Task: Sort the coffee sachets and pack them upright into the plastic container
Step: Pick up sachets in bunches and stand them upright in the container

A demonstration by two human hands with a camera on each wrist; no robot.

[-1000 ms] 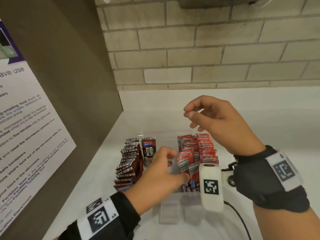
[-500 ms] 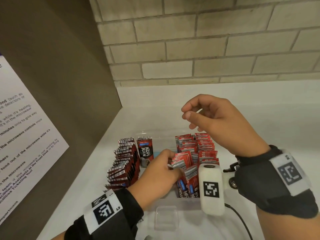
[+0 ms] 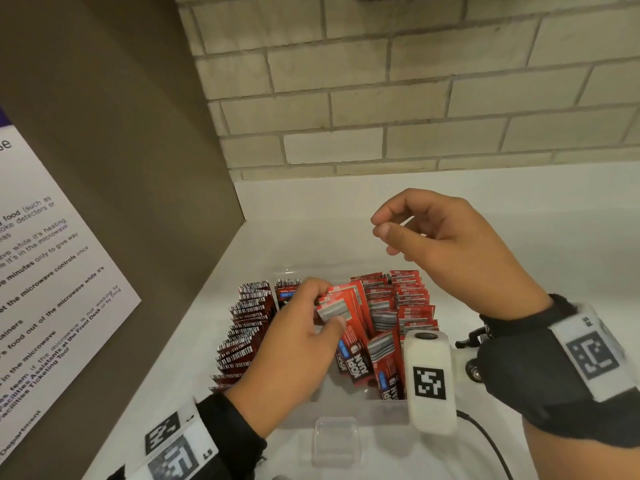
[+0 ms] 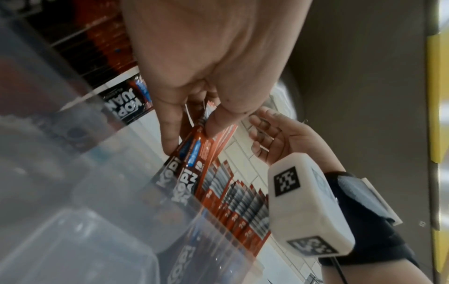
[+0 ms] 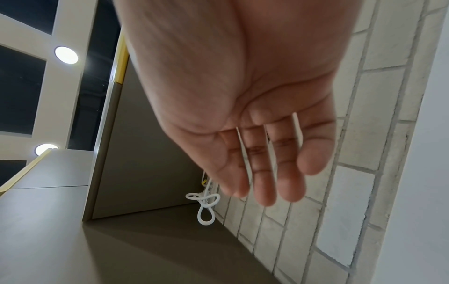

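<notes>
The left hand pinches a small bundle of sachets over the container, while the right hand hovers loosely curled, empty.

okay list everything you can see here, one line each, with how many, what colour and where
coffee sachets: dozens, red and black, standing in rows inside the container
pinched sachets: a few, red, held up from the middle row
plastic container: one, clear, on the counter
counter: one, white, under the container
brick wall: one, pale grey, behind the counter
notice: one, white with purple, on the brown side panel at left
left hand: pinching the sachets
right hand: above the container, holding nothing
</notes>
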